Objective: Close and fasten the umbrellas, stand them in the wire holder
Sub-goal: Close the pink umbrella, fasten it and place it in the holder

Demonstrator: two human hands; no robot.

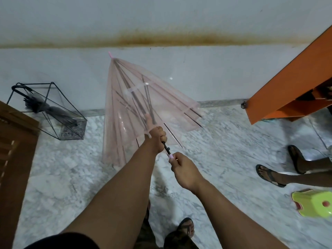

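Pink umbrella: clear pink canopy half collapsed, tip pointing up toward the wall, held in the air above the marble floor.
Left hand: fingers curled round the shaft just under the canopy.
Right hand: closed round the pink handle end, just below the left hand.
Wire holder: stands on the floor at the left against the wall, well apart from the pink umbrella.
Grey umbrella: closed, leaning inside the wire holder.
Wooden furniture: beside the holder, left edge.
Orange cabinet: upper right.
Green stool: lower right, near another person's sandalled feet.
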